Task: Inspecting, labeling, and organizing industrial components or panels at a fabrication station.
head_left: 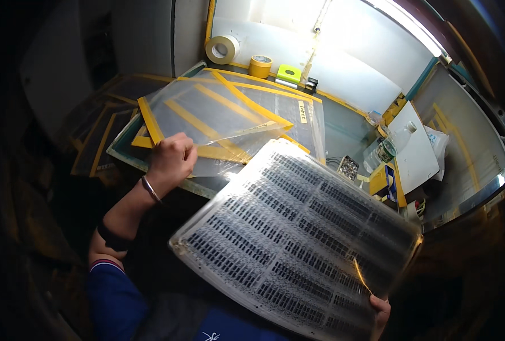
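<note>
My left hand (174, 158) is closed at the near corner of a clear plastic sheet (190, 113) edged with yellow tape; the fingertips are hidden behind the knuckles. More taped sheets lie under it on the table. My right hand (380, 310) grips the lower right edge of a large flat panel (298, 233), with rows of small dark slots across a cloudy, shiny face. This panel is held tilted in front of my body, its upper edge overlapping the table's near side. A thin bright orange line (361, 277) shows on it near my right hand.
At the table's back stand a wide tape roll (223, 50), a yellow tape roll (260, 66) and a green hole punch (289, 74). To the right are a clear bottle (386, 151), a phone-like object (348, 167) and a leaning white board (414, 148). Other taped sheets (107, 136) lie at left.
</note>
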A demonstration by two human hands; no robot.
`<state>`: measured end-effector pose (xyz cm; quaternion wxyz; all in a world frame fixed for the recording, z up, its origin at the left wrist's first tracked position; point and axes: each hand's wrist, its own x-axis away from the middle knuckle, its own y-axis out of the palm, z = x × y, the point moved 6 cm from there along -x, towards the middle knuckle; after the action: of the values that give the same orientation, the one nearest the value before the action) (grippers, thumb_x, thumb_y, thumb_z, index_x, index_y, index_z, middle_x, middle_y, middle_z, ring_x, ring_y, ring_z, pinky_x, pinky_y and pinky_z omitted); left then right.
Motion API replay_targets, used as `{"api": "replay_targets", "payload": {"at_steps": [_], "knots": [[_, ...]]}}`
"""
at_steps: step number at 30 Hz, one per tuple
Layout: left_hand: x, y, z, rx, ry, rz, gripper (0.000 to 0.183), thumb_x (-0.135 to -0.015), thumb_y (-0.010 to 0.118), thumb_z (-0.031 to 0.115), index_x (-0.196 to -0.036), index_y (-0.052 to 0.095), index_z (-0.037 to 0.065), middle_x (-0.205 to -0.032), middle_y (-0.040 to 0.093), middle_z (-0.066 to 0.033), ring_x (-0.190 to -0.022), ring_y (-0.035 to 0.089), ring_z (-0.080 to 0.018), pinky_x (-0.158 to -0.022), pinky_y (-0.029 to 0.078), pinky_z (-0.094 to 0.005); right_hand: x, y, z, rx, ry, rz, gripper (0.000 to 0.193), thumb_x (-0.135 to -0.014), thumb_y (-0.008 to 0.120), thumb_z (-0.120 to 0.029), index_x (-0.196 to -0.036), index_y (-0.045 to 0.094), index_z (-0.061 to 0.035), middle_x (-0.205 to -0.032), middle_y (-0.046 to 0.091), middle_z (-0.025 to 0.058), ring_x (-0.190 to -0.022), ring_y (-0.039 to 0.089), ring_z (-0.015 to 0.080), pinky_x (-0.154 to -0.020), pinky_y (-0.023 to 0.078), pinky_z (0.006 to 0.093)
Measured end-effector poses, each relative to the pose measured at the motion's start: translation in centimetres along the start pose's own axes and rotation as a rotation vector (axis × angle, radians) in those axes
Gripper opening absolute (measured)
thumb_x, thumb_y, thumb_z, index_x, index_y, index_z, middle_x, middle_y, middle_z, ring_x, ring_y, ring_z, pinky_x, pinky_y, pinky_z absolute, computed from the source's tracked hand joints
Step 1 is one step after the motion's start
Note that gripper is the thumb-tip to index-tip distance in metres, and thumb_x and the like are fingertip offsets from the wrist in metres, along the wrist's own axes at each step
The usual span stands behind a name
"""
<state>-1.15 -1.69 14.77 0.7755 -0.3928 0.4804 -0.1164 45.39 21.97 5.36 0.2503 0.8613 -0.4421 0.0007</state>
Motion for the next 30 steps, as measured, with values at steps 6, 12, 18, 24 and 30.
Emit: {"api": "replay_targets", "payload": {"at_steps": [6,12,18,24,30], "knots": [[1.1,-1.9,1.5,-0.046,0.107,0.094,0.012,-0.078,0.065,0.002,-0.068,0.057,0.000,-0.068,0.056,-0.0122,-0.059,0.058,-0.0285,-0.054,0.044,-0.0356,-2.3,2.1,1.8,-0.052,0.035,-0.086,0.051,-0.081,0.051,0.000,-0.132,0.045,0.0013,-0.123,0.056,0.0162,-0.108,0.059,0.0279,-0.094,0.048,0.0397],[5.0,-3.7,-0.4,-0.105,-0.018,-0.017,0.016,-0.072,0.074,0.010,-0.074,0.060,0.002,-0.072,0.059,-0.0093,-0.062,0.060,-0.0240,-0.057,0.048,-0.0326,-3.4,2.9,3.5,-0.119,0.028,-0.103,0.053,-0.080,0.051,0.001,-0.133,0.043,0.0009,-0.125,0.055,0.0166,-0.110,0.058,0.0294,-0.096,0.047,0.0411],[9.8,-3.1,-1.6,0.120,-0.309,-0.125,0.014,-0.070,0.072,0.000,-0.082,0.066,0.000,-0.079,0.061,-0.0099,-0.058,0.061,-0.0163,-0.053,0.048,-0.0273,-4.5,2.5,6.0,-0.228,0.088,-0.093,0.056,-0.080,0.051,0.006,-0.134,0.041,0.0015,-0.126,0.055,0.0183,-0.109,0.058,0.0315,-0.096,0.048,0.0429],[9.1,-3.3,-1.1,0.374,-0.410,0.134,0.009,-0.081,0.065,-0.002,-0.090,0.066,-0.004,-0.088,0.062,-0.0071,-0.070,0.063,-0.0106,-0.058,0.053,-0.0227,-3.7,3.3,6.8,-0.147,-0.031,-0.042,0.055,-0.079,0.053,0.003,-0.132,0.042,0.0049,-0.125,0.055,0.0200,-0.110,0.058,0.0315,-0.097,0.047,0.0425],[9.2,-1.5,-2.4,0.592,-0.463,0.207,0.005,-0.082,0.066,0.000,-0.086,0.065,-0.002,-0.083,0.062,-0.0040,-0.073,0.063,-0.0112,-0.066,0.051,-0.0246,-2.7,4.5,5.6,-0.077,-0.123,-0.032,0.054,-0.079,0.053,0.003,-0.132,0.043,0.0032,-0.122,0.058,0.0178,-0.109,0.059,0.0296,-0.095,0.048,0.0411]]}}
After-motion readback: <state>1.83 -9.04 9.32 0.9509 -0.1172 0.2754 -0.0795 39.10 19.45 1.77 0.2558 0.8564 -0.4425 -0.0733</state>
